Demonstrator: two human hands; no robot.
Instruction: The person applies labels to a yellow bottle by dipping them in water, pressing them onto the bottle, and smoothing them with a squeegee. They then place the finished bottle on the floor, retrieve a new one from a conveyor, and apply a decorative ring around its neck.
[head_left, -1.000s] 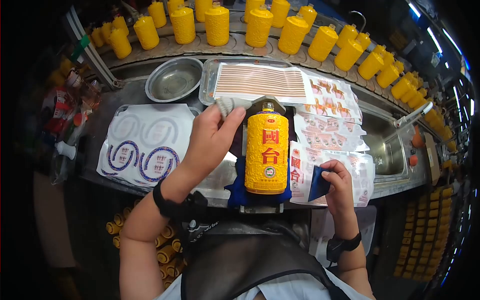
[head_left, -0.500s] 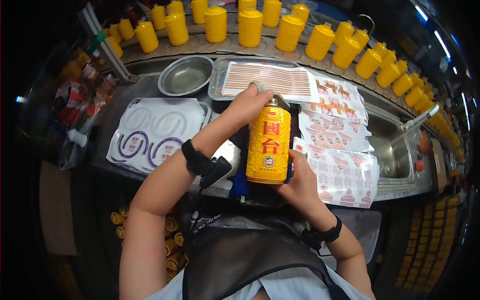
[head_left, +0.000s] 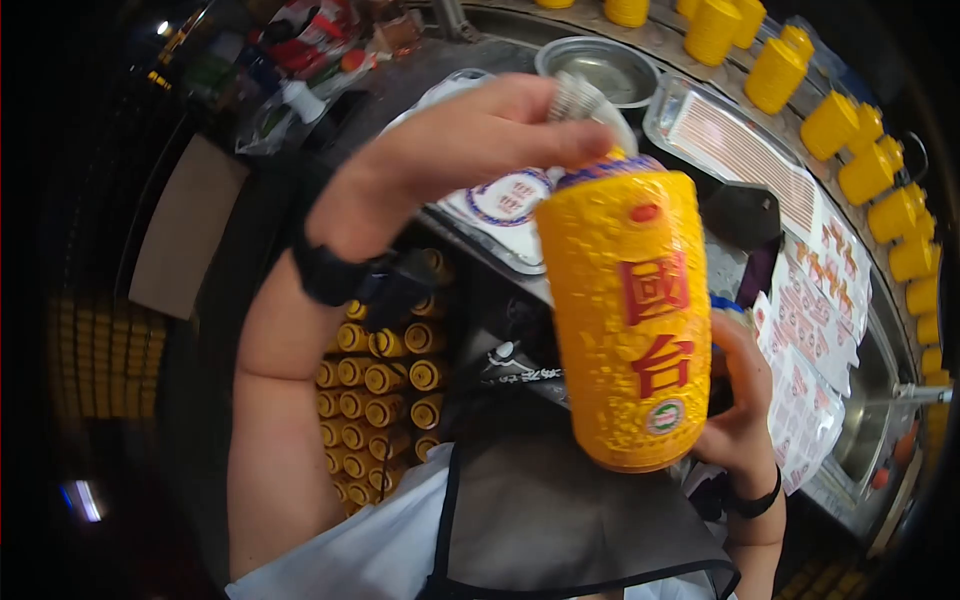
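Observation:
A yellow bottle (head_left: 625, 320) with raised texture, red characters and a small green-and-white round mark tilts close to the camera. Around its shoulder runs a blue-patterned band (head_left: 622, 170). My left hand (head_left: 470, 135) is closed on a whitish cloth (head_left: 585, 103) at the bottle's top. My right hand (head_left: 738, 405) curls round the lower right side of the bottle, its fingertips partly hidden behind it. Beyond the left wrist, ring-shaped labels (head_left: 508, 197) lie on a tray, partly covered by my left arm.
A metal bowl (head_left: 600, 72) sits behind, beside a tray with a striped sheet (head_left: 740, 150). Printed label sheets (head_left: 800, 400) lie at the right by a sink (head_left: 868, 425). Yellow bottles (head_left: 775, 75) line the back ledge. Several yellow bottles (head_left: 385, 378) stand below at the left.
The bottle is nearer the camera and more tilted, with the patterned shoulder band now visible. Both hands have moved with it. The view has turned, bringing the bottles below at the left further into sight.

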